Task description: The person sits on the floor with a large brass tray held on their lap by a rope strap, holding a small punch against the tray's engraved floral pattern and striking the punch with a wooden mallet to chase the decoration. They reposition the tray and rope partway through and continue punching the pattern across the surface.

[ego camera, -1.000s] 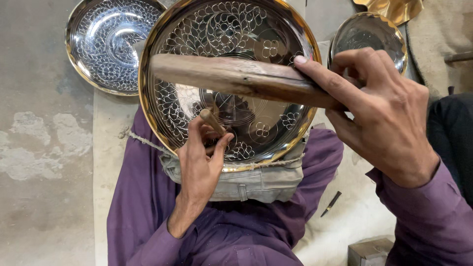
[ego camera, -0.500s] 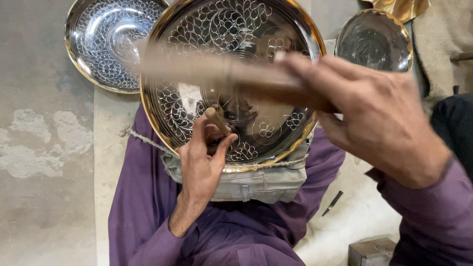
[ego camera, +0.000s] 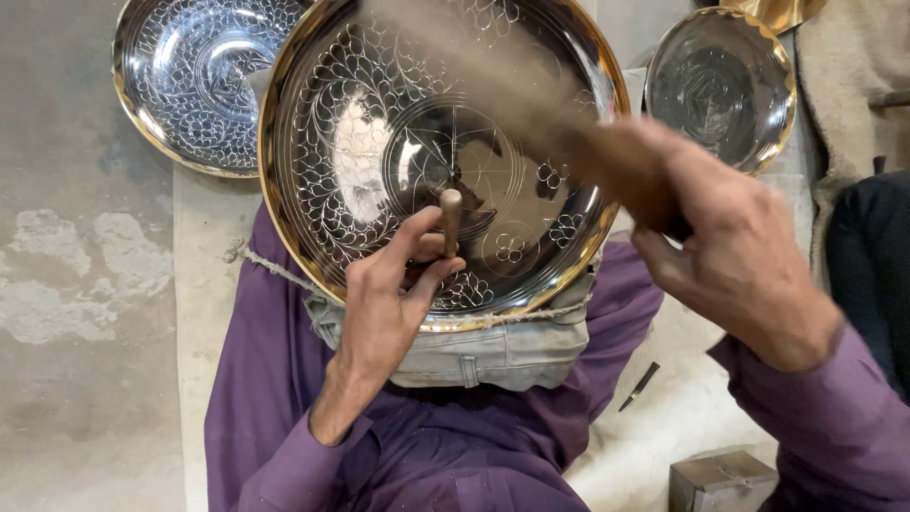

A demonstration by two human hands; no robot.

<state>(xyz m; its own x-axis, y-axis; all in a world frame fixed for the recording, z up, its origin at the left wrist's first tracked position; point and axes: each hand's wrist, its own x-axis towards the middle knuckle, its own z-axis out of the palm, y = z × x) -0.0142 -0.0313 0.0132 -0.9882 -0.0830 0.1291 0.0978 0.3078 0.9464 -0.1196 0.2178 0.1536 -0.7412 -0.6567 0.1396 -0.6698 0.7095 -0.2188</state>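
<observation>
A large round brass tray [ego camera: 313, 123] with engraved floral scrollwork rests on a cloth pad on my lap. My left hand [ego camera: 389, 303] grips a short chisel [ego camera: 451, 216], its tip set on the tray's lower middle. Above the tray's right side, my right hand [ego camera: 730, 256] is raised and shut on a wooden mallet [ego camera: 531, 104], which is blurred by motion and points up and left.
A second engraved plate [ego camera: 185, 81] lies at the top left on the floor. A smaller round plate [ego camera: 720, 85] sits top right. A thin dark tool [ego camera: 640, 387] lies on the mat by my right knee, near a small metal box [ego camera: 725, 482].
The mallet has lifted off the chisel and swung up and to the right. My left hand stays on the chisel, and the tray's centre is now uncovered.
</observation>
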